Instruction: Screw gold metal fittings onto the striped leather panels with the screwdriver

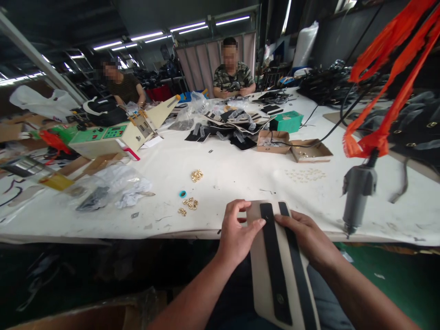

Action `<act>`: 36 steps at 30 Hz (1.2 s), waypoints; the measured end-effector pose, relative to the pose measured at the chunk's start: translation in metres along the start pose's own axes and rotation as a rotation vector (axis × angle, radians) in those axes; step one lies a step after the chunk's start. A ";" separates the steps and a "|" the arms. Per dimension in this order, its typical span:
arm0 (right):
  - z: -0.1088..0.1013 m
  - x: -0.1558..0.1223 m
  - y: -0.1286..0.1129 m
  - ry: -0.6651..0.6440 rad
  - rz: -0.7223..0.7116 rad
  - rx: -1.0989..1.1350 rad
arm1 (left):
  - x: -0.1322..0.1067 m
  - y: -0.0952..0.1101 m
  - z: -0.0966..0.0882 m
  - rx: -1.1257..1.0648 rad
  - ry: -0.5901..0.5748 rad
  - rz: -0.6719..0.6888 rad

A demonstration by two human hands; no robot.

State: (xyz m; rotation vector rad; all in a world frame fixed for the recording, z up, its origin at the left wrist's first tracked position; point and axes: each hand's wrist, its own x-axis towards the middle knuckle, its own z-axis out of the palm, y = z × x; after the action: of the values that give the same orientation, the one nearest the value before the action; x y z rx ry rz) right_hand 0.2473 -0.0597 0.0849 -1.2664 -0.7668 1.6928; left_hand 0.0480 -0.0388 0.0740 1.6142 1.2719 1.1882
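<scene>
A long beige panel with two black strips (275,266) lies from the table's near edge down over my lap. My left hand (237,231) grips its left edge, thumb on top and fingers curled round. The right hand (305,236) presses on its right side, fingers closed along the outer black strip. Small piles of gold metal rings (190,204) and a blue ring (183,194) lie on the white table (237,174) just left of my hands.
A grey hanging power tool (355,195) with orange straps (385,91) hangs at the right. Cardboard boxes (311,151), a green box (286,121), black pieces and plastic bags lie further back. A beige machine (113,135) stands at left. Two people sit at the far side.
</scene>
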 end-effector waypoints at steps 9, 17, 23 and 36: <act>-0.005 0.007 0.010 0.053 0.095 0.038 | 0.023 -0.001 0.009 -0.568 -0.224 -0.578; -0.024 0.023 -0.013 -0.029 0.048 -0.411 | 0.042 -0.008 0.021 -0.413 -0.223 -0.611; -0.033 0.048 -0.027 -0.051 0.095 -0.600 | 0.061 -0.016 0.029 -0.262 -0.247 -0.670; -0.033 0.081 -0.030 0.058 0.154 -1.026 | 0.080 -0.027 0.044 0.189 -0.341 -0.512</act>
State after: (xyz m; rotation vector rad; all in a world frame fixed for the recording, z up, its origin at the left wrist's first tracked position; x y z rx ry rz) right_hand 0.2779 0.0251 0.0663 -2.0701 -1.6424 1.3610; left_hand 0.0885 0.0443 0.0526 1.4182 1.4788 0.4705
